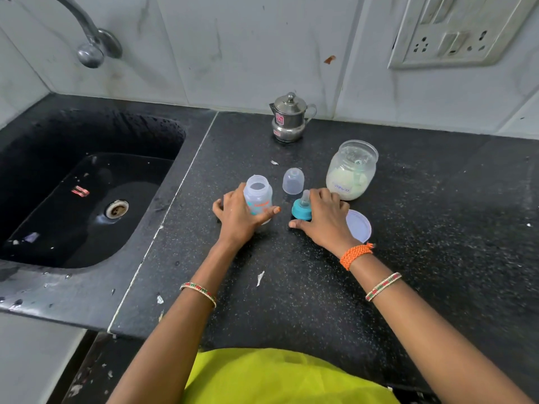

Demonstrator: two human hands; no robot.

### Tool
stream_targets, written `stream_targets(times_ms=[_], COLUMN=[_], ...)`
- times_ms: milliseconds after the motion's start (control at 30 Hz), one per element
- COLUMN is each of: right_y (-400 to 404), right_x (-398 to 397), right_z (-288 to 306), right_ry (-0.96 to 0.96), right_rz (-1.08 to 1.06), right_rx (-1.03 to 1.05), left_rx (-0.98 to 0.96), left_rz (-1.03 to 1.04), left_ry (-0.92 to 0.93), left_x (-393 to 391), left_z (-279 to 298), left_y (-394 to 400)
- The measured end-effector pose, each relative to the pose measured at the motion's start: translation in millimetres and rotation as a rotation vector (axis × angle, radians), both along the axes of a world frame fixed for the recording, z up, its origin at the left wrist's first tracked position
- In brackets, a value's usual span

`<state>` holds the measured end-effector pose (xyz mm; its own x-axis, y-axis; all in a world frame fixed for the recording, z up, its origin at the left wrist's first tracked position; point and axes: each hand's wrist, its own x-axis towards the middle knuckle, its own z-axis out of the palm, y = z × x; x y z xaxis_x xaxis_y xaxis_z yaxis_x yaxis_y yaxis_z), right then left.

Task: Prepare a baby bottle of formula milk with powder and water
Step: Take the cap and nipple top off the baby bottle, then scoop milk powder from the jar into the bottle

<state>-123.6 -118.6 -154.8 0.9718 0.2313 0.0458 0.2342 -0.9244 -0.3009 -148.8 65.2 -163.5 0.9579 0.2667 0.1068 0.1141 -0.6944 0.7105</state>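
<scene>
**Both hands on the bottle parts**

I am gripping the baby bottle (258, 196) with my left hand (237, 217), fingers and thumb curling round its lower half as it is standing upright and open-topped on the counter (291, 287). My right hand (323, 220) is holding the teal teat ring (302, 208), my fingers curling over it while it is sitting on the counter just right of the bottle, the teat pointing up.

The bottle is looking empty, though my hand is covering its lower part. Between and just behind my hands a clear dome cap (293, 181) is standing on its rim. Behind my right hand a clear jar (351, 170) is sitting open, about half full of pale powder, with what seems to be a scoop lying inside; the label on it is too blurred for me to read. Its white lid (359, 225) is lying flat beside my right wrist, partly hidden by my hand. Further back, near the wall, a small steel pot (289, 118) is standing with its lid on, so I cannot tell what is in it.

The counter is black speckled stone, with a few white scraps lying on it. A dark sink (73, 199) is sitting to my left under a steel tap (90, 39), which is being cut off by the top edge. Pale tiles are lining the wall, and a socket plate (455, 30) is sitting at the upper right.
</scene>
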Motion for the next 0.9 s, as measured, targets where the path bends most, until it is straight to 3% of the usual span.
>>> stream_targets(times_ms=[100, 333, 433, 533, 600, 667, 800, 900], right_y=[-1.0, -13.6, -21.7, -39.6, -58.2, -76.6, -98.2, -92.8], right_x=[-1.0, -9.2, -12.7, -3.1, 15.7, 38.6, 73.1, 88.9], right_z=[-4.0, 3.7, 28.0, 66.5, 89.3, 105.1, 116.0, 121.5], right_ry=[-0.032, 0.096, 0.033, -0.225, -0.348, -0.302, 0.037, 0.18], right_rz=[-0.008, 0.029, 0.008, -0.054, -0.125, -0.165, -0.137, -0.091], right_rx=[-0.014, 0.056, 0.212, 0.494, 0.488, 0.374, 0.155, 0.029], left_rx=[-0.022, -0.082, -0.149, -0.216, -0.215, -0.271, -0.31, -0.289], left_rz=[-0.038, -0.15, -0.076, -0.012, -0.077, -0.171, -0.288, -0.293], left_ry=[0.012, 0.076, -0.173, -0.46, -0.548, -0.513, -0.277, -0.131], left_x=[-2.9, -19.0, -32.6, -32.8, -22.1, -6.8, 29.6, 50.5], left_z=[1.9, 2.2, 18.0, 51.1, 74.4, 90.2, 92.1, 80.0], left_y=[-0.4, 2.9, -8.5, -30.3, -48.8, -69.4, -105.5, -114.8])
